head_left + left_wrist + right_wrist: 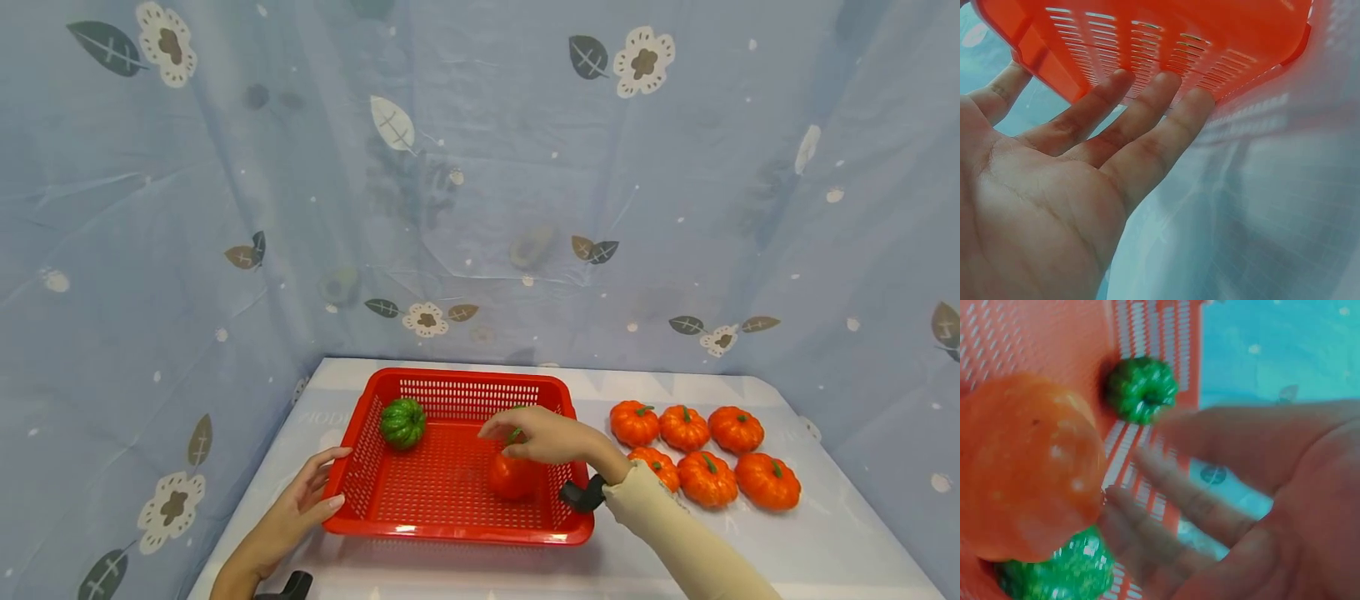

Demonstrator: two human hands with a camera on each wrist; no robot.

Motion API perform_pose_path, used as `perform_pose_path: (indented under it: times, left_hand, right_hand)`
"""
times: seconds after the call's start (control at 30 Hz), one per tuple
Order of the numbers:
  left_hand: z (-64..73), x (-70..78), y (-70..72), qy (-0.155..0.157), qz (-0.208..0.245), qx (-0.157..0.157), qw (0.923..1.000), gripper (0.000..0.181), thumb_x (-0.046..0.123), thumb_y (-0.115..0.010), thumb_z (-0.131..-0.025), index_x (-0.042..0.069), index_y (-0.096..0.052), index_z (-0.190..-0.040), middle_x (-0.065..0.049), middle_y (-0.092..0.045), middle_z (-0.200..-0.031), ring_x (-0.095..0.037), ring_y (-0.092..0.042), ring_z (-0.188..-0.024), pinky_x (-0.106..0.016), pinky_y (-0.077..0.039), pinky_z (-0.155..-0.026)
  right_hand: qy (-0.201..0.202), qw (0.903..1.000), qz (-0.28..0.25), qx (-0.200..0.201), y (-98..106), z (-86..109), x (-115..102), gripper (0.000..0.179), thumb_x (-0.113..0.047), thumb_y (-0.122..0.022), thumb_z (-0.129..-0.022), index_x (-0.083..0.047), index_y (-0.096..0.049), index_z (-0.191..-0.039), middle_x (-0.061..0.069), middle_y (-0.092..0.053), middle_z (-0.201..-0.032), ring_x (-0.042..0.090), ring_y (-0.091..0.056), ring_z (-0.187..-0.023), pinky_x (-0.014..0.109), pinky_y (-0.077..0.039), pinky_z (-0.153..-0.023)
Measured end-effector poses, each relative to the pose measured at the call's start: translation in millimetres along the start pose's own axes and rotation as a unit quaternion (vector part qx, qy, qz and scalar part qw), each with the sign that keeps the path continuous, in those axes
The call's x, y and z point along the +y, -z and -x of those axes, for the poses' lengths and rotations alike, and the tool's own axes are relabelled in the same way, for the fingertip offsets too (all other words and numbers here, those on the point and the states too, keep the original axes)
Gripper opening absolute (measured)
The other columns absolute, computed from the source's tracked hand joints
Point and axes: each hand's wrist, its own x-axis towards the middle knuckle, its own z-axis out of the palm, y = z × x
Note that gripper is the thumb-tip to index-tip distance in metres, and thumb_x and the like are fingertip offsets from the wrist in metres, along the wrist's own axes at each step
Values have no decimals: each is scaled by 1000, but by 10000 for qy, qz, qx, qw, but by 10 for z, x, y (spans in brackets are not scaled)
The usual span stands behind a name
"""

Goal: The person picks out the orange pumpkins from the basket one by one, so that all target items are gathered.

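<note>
My left hand point(288, 512) is at the left side of a red plastic basket point(457, 530), its thumb and a fingertip at the rim. In the left wrist view three nearly straight fingers touch the slotted outer wall beneath that rim. Over the basket's right half is my right hand point(551, 437), fingers spread and nothing between them. Just below it lies an orange toy pumpkin point(512, 477); a green pumpkin point(1060, 569) next to it is mostly hidden by the hand in the head view. Another green pumpkin point(402, 423) sits in the basket's back left corner.
Right of the basket, several orange pumpkins stand in two rows, among them a back one point(684, 428) and a front one point(768, 482). The white table point(832, 554) carries everything. Blue patterned cloth point(495, 208) hangs behind it and along its sides.
</note>
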Motion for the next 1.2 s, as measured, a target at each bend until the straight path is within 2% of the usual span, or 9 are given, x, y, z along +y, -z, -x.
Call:
perform_pose_path:
  times: [0.13,0.23,0.33,0.43,0.5,0.57,0.7,0.97,1.2]
  left_hand:
    - [-15,7,0,-19,-28,1,10000,64,12,-64,-100,17,-32,-156,-28,-32,-156,-45,-46,-134,-41,-58,-91]
    - [-26,5,1,-10,-56,5,10000,64,13,-64,-100,17,-32,-155,-28,-33,-156,-45,-46,-134,-41,-58,-91]
    - [-35,-1,4,16,-74,32,10000,64,14,-65,-99,18,-33,-155,-27,-33,-156,-45,-46,-133,-41,-58,-90]
    - [-39,-9,9,62,-56,71,9999,65,14,-66,-99,18,-33,-155,-27,-34,-156,-44,-47,-133,-41,-58,-90]
    - [-38,-13,11,81,-45,79,9999,65,14,-66,-99,19,-33,-155,-27,-34,-156,-44,-48,-132,-41,-59,-90]
    - [-36,-15,11,85,-26,61,9999,65,14,-66,-99,18,-33,-155,-27,-33,-156,-44,-48,-132,-42,-59,-90]
    - [-29,-14,6,62,-2,29,10000,65,14,-66,-99,18,-33,-155,-28,-33,-156,-44,-48,-132,-42,-59,-90]
    - [-15,-8,-5,25,34,25,10000,65,12,-64,-99,18,-32,-155,-28,-32,-156,-44,-47,-132,-41,-58,-90]
    - [-7,1,-10,66,36,36,10000,65,13,-65,-99,18,-32,-155,-28,-32,-156,-45,-47,-133,-42,-59,-90]
  right_hand:
    - [-316,9972,616,298,-18,15,53,41,13,-57,-91,-11,-69,-123,5,-70,-120,27,-67,-108,39,-55,-93]
    - [-564,9935,826,538,-26,19,40,32,11,-63,-91,-5,-70,-118,12,-71,-113,28,-67,-98,43,-57,-87]
    - [-938,9901,852,609,-29,16,18,23,-6,-74,-93,-3,-69,-115,9,-70,-102,22,-63,-87,39,-56,-79]
    - [-1364,9864,802,441,-40,15,2,31,-29,-80,-91,-7,-69,-110,1,-66,-89,17,-56,-78,33,-49,-69]
    - [-1591,9841,759,211,-54,19,-14,38,-40,-80,-89,-9,-70,-109,-3,-62,-84,16,-54,-77,32,-46,-67]
    - [-1715,9818,818,-32,-75,25,-27,44,-48,-79,-87,-11,-71,-109,-5,-62,-85,15,-54,-80,32,-46,-69]
    - [-1732,9794,957,-407,-108,32,-56,49,-54,-81,-84,-16,-72,-113,-8,-64,-95,14,-56,-89,34,-50,-80]
    - [-1603,9767,1146,-849,-126,32,-72,52,-51,-86,-78,-22,-71,-118,-10,-64,-108,10,-57,-99,36,-50,-94]
    - [-1779,9721,989,-1163,-123,18,-86,54,-45,-91,-74,-27,-70,-120,-12,-62,-110,11,-56,-102,39,-49,-98]
